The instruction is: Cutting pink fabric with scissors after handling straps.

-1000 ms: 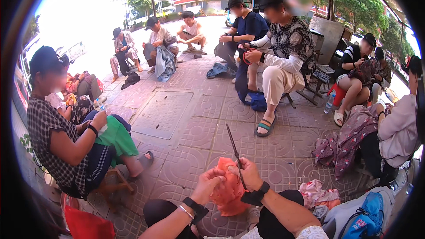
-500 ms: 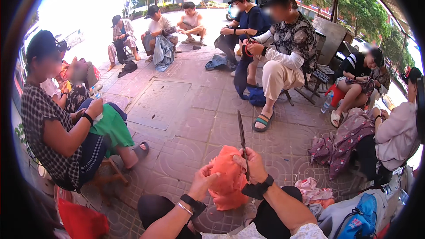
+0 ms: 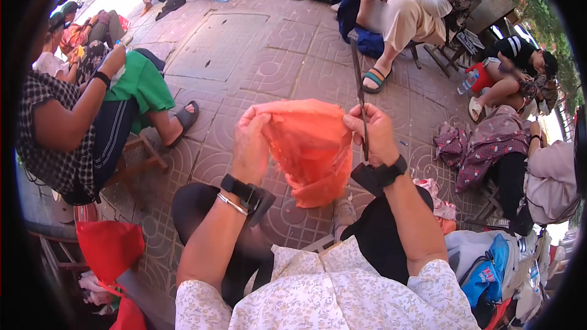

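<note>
A piece of orange cloth (image 3: pixel 312 146) hangs stretched between my two hands, its upper edge pulled nearly straight and its lower part bunched in folds. My left hand (image 3: pixel 251 140) is closed on the cloth's upper left corner. My right hand (image 3: pixel 374 134) grips a pair of long dark scissors (image 3: pixel 358 70), the closed blades pointing away from me. Its thumb and fingertips also pinch the cloth's right edge. The scissors' handles are mostly hidden by the palm.
A person in green trousers (image 3: pixel 143 88) sits on a low wooden stool at left. Another in light trousers (image 3: pixel 400 21) sits ahead. A red bag (image 3: pixel 110 247) lies lower left. Pink cloth (image 3: pixel 443 205), a blue bag (image 3: pixel 486 275) and patterned fabric (image 3: pixel 483 153) are at right.
My hands have risen and moved apart, spreading the orange cloth between them. The scissors stay in my right hand. The view has tilted down, bringing my shirt into sight.
</note>
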The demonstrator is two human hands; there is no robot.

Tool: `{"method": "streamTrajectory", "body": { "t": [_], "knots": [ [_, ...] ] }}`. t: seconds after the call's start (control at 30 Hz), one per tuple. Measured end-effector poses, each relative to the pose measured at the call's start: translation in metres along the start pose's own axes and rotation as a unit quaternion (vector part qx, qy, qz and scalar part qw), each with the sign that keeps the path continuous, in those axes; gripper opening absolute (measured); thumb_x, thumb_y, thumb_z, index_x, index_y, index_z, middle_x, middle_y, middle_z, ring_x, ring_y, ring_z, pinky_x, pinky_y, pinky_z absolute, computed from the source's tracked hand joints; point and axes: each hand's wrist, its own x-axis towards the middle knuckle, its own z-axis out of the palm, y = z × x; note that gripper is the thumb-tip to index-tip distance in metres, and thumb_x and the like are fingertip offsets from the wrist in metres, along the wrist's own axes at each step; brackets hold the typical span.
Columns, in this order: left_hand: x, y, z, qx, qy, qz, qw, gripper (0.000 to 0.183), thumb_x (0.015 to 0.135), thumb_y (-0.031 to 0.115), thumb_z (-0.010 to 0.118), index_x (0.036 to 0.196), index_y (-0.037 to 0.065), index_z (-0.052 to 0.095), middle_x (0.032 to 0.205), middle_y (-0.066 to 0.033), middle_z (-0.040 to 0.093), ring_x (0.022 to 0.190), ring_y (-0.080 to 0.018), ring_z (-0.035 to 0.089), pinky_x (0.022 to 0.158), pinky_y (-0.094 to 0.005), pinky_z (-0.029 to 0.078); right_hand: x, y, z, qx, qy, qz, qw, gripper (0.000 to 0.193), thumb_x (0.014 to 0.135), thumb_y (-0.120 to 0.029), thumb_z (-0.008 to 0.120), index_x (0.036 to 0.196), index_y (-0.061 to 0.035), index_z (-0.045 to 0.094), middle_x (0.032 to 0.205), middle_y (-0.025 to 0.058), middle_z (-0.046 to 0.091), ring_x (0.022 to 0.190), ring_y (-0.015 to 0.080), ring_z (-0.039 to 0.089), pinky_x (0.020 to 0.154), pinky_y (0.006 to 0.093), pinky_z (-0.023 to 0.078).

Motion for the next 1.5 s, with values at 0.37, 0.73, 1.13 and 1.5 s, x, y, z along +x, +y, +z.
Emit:
{"method": "streamTrajectory", "body": {
  "t": [0.37,0.73,1.13,1.5],
  "knots": [
    [0.005,-0.001,-0.029,-0.199,0.031,-0.068,0.977,0.019,0.086,0.012,0.04,0.098,0.001,0.051,0.098,-0.0067,0.056,0.092,-0.017,0.053,0.084,-0.0314,0.041,-0.001,0.002,0.012,0.028,-0.066,-0.015,0.997,0.016,0.073,-0.007,0.064,0.082,-0.0042,0.052,0.076,0.0062,0.061,0.064,0.0089,0.058,0.042,0.0151,0.038],
    [0.009,0.008,-0.021,-0.31,-0.158,-0.104,0.932,0.026,0.086,0.015,0.041,0.106,0.0,0.048,0.107,-0.0095,0.055,0.1,-0.0203,0.052,0.089,-0.0354,0.039,-0.007,0.031,0.031,-0.019,-0.19,0.005,0.982,0.023,0.066,-0.006,0.071,0.084,-0.004,0.056,0.08,0.0004,0.059,0.067,0.004,0.052,0.058,0.0159,0.04],
    [0.003,0.041,-0.023,-0.326,-0.117,-0.077,0.935,0.025,0.086,0.015,0.04,0.105,0.002,0.049,0.109,-0.0088,0.054,0.105,-0.0225,0.048,0.093,-0.04,0.034,-0.017,0.082,0.014,-0.131,-0.163,0.167,0.964,0.031,0.063,0.002,0.066,0.089,-0.006,0.051,0.078,0.0002,0.057,0.055,0.0039,0.049,0.043,0.0163,0.036],
    [0.007,0.045,-0.097,-0.218,-0.106,-0.033,0.97,0.019,0.085,0.01,0.044,0.099,0.0,0.052,0.097,-0.0082,0.058,0.091,-0.0175,0.055,0.084,-0.0303,0.042,0.018,-0.017,-0.013,0.034,-0.092,0.001,0.995,0.017,0.071,-0.006,0.063,0.081,-0.0068,0.049,0.063,0.0012,0.053,0.048,0.0078,0.05,0.038,0.0168,0.035]
  ]
}}
